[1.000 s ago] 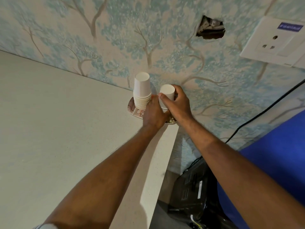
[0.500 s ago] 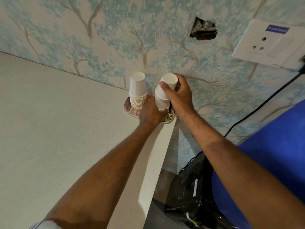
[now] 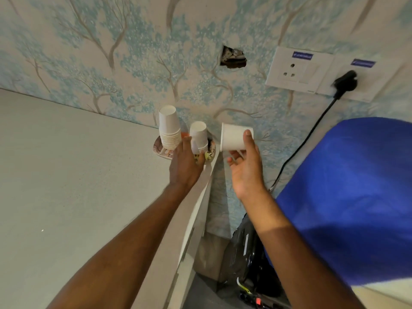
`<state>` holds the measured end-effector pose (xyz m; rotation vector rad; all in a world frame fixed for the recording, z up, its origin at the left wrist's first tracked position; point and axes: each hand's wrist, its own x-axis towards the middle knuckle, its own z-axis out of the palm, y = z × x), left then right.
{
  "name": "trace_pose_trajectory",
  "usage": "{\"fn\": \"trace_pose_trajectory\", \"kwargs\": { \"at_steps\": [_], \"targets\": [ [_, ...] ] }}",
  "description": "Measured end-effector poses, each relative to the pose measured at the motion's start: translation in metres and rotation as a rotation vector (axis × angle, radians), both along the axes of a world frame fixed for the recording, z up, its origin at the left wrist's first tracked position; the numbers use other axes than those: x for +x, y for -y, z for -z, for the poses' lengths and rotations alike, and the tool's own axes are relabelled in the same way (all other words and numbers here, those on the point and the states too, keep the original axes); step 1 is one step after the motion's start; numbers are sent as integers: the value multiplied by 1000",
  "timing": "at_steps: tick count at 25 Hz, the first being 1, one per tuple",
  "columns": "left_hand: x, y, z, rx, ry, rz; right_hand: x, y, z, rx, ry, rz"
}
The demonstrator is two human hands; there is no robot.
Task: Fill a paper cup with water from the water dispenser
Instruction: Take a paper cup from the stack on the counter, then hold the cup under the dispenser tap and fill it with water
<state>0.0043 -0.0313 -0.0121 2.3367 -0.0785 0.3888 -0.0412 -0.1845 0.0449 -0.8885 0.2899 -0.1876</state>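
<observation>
My right hand (image 3: 245, 166) holds a single white paper cup (image 3: 234, 139) on its side, in the air just right of the counter's corner, mouth facing left. My left hand (image 3: 186, 163) grips the short stack of upturned paper cups (image 3: 198, 138) standing on a patterned plate (image 3: 158, 148). A taller stack of upturned cups (image 3: 169, 128) stands on the same plate, to the left. The big blue water bottle of the dispenser (image 3: 347, 188) fills the right side; its taps are out of view.
The pale counter (image 3: 78, 175) runs along the tree-patterned wall and ends at an edge (image 3: 196, 210) beside my left arm. A socket panel (image 3: 292, 70) with a black plug and cable (image 3: 344, 82) sits on the wall. Dark equipment (image 3: 245, 253) lies on the floor below.
My right hand has pulled one cup off the short stack and carried it right, tipping it sideways. My left hand still holds the stack down.
</observation>
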Motion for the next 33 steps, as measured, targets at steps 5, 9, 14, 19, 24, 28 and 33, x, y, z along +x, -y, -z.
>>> {"fn": "trace_pose_trajectory", "kwargs": {
  "at_steps": [5,9,14,19,24,28,33],
  "targets": [
    [-80,27,5,-48,-14,-8,-92,20,53,186,-51,-59],
    [-147,52,23,-51,-76,-1,-170,45,88,241,-75,-123],
    [-229,86,54,-41,-124,2,-257,89,137,221,-122,-188],
    [-305,116,93,-64,-231,49,-331,126,182,122,-167,-208],
    [-351,134,133,-5,-355,129,-388,147,225,-293,-340,-77],
    [-352,150,165,5,-424,186,-410,161,278,-512,-456,-4],
    [-322,169,206,6,-358,187,-414,175,368,-784,-649,-38]
  ]
}}
